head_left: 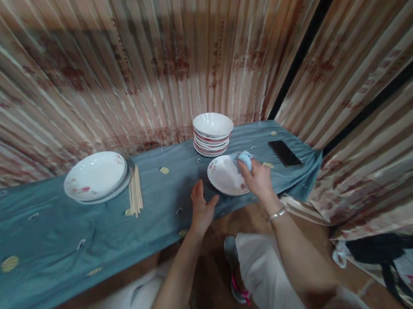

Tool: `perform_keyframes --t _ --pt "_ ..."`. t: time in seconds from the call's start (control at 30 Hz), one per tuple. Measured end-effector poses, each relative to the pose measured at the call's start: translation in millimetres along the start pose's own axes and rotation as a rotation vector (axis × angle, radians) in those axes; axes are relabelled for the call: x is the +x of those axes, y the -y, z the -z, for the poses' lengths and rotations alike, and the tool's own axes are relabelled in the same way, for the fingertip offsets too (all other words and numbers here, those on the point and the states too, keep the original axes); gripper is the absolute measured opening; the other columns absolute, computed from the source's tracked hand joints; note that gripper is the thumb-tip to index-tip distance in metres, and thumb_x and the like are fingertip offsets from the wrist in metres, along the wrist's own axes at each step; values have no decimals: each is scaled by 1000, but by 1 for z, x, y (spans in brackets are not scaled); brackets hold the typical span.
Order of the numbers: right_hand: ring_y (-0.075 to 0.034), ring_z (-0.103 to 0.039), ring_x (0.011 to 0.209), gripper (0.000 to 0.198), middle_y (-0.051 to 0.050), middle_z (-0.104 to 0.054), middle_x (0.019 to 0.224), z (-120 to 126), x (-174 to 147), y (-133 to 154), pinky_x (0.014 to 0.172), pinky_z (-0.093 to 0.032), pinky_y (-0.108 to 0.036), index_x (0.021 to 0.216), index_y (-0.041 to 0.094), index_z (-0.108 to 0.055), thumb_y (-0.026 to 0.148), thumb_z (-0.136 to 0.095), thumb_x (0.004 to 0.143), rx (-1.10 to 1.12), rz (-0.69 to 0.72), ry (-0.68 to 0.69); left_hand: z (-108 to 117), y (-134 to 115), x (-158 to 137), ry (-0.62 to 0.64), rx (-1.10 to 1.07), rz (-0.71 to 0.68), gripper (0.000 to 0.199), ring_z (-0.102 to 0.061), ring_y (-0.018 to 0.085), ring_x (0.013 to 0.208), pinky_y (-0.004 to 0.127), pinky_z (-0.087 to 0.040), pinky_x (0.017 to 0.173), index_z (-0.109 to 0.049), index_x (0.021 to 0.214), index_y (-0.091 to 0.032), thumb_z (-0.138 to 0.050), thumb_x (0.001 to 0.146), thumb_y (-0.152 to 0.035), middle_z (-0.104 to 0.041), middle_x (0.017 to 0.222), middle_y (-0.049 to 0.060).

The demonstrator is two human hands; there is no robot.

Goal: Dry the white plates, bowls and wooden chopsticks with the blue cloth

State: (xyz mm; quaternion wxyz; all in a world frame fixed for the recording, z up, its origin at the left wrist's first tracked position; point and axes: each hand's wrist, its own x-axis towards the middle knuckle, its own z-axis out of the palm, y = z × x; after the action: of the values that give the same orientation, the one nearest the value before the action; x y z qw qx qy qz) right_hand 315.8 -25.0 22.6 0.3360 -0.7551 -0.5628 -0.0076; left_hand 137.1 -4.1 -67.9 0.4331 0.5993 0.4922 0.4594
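Observation:
A white plate with a floral rim [226, 177] lies on the blue-green tablecloth near the front edge. My right hand [259, 180], with a bracelet at the wrist, is closed round a light blue cloth [245, 159] at the plate's right rim. Just left of the plate, my left hand [202, 206] holds nothing, thumb and fingers apart. Behind the plate stands a stack of white bowls [212, 133] with red bands.
A stack of large floral plates [95, 176] sits at the left, with several wooden chopsticks [135, 191] beside it. At the right lies a black phone [284, 153]. Pleated curtains [153, 63] hang behind the covered table [97, 234]. Bags [411, 258] are on the floor at lower right.

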Motion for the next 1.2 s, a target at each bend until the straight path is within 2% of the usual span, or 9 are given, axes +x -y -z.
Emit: perform_keyframes --t 0.23,0.4,0.57,0.7,0.8,0.87,0.93,1.1,1.2 --pt "-17 -63 65 38 -4 -68 70 -45 -33 77 60 -44 -24 79 17 -64 46 -44 91 496 168 265 48 -12 0 -182 -219 98 62 -50 28 121 42 -40 99 -55 124 -22 -72 65 -17 -51 134 12" --pt "-18 -66 86 20 -6 -71 95 -73 -49 106 75 -47 -25 93 17 -66 31 -54 85 580 243 395 94 -14 5 -337 -361 177 55 -51 26 121 38 -42 98 -58 118 -24 -72 66 -15 -53 134 10" --pt "-21 -67 89 30 -6 -71 96 -99 -56 136 79 -49 -27 113 16 -61 25 -52 85 485 122 481 145 -19 4 -467 -514 233 57 -49 23 125 32 -43 98 -56 121 -24 -68 67 -8 -49 139 9" --pt "-17 -55 118 52 -9 -57 132 -119 -46 174 95 -42 -24 136 16 -43 12 -44 84 325 286 491 181 -24 -1 -559 -602 328 54 -50 20 125 30 -42 99 -54 124 -25 -63 73 -7 -47 140 8" --pt "-14 -59 111 40 -5 -65 120 -135 -29 204 94 -42 -22 118 20 -61 11 -38 86 109 318 608 197 -24 -4 -608 -662 405 52 -50 19 124 30 -43 99 -54 124 -25 -61 76 -6 -49 139 9" --pt "-18 -64 99 33 -9 -71 104 -147 -16 223 88 -45 -26 102 16 -68 18 -38 90 61 287 619 203 -22 -4 -610 -691 434 50 -52 18 122 29 -44 97 -54 122 -25 -61 77 -6 -51 136 9" --pt "-21 -65 98 37 -13 -72 101 -159 -4 239 85 -45 -27 96 14 -71 30 -38 93 20 255 609 207 -19 -3 -601 -707 443 47 -55 17 118 28 -46 94 -54 121 -24 -61 78 -7 -53 134 9" --pt "-29 -64 104 60 -21 -69 108 -182 12 266 84 -47 -33 103 8 -70 59 -42 87 -36 180 569 213 -11 -1 -591 -747 439 41 -60 16 108 24 -49 83 -56 116 -23 -62 78 -9 -58 126 9" --pt "-30 -65 101 57 -20 -69 108 -188 15 275 82 -49 -34 106 8 -69 56 -49 84 -35 166 587 217 -7 -1 -576 -775 433 41 -61 16 105 24 -50 80 -56 114 -22 -64 76 -11 -59 123 8"
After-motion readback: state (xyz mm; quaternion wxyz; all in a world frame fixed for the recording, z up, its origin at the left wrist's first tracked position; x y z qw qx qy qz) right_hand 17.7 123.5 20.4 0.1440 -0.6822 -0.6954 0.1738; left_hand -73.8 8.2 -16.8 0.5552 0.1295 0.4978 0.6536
